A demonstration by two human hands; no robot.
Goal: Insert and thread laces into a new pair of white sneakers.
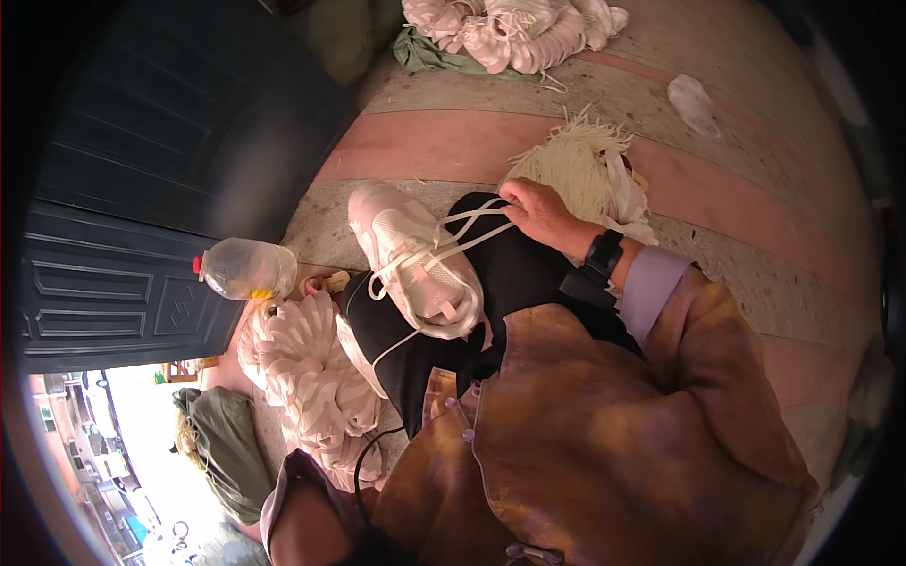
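- You are pinching white laces (474, 213) between the thumb and fingers of your right hand (540, 211).
- The pink-and-white shoe (389, 224) is resting on your black-covered lap (514, 269), left of that hand; the laces are running from it.
- Cream-coloured strands (578, 165) are lying just beyond the hand.
- Pink-and-white pieces (304, 363) and a clear bottle (247, 266) are lying farther left of the hand.
- Your left hand is falling outside the view; its state cannot be told.

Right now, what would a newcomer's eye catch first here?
A pale pink sneaker rests on the black-clad lap, its white laces held in the right hand. Beyond that hand is a shaggy cream bundle; at left, a red-capped clear bottle by the dark door.
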